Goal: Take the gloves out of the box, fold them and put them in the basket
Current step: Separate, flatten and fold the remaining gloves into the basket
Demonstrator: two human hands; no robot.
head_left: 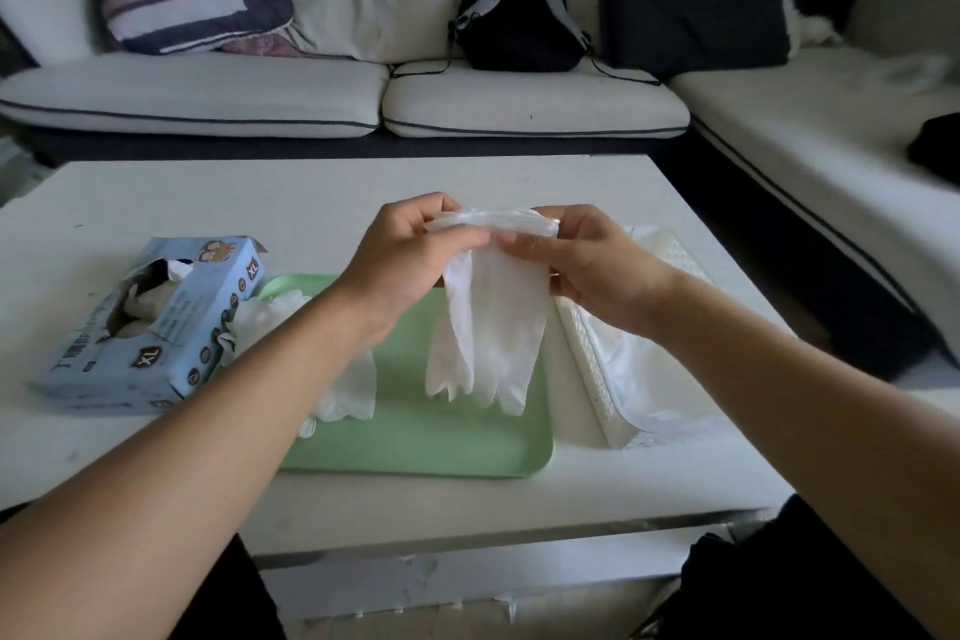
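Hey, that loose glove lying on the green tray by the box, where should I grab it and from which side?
Probably pinch the loose glove at its near scalloped fingertip edge, coming from above on the tray's open near side; its far part lies under the left forearm, and both the left hand and right hand hold the hanging glove.

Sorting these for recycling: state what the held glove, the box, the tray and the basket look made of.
Glove: thin translucent white film, limp, probably vinyl or latex.
Box: printed cardboard, torn opening.
Tray: smooth matte green, likely plastic.
Basket: white perforated wall, looks like moulded plastic.

bare forearms, bare hands (410,260), dark trousers
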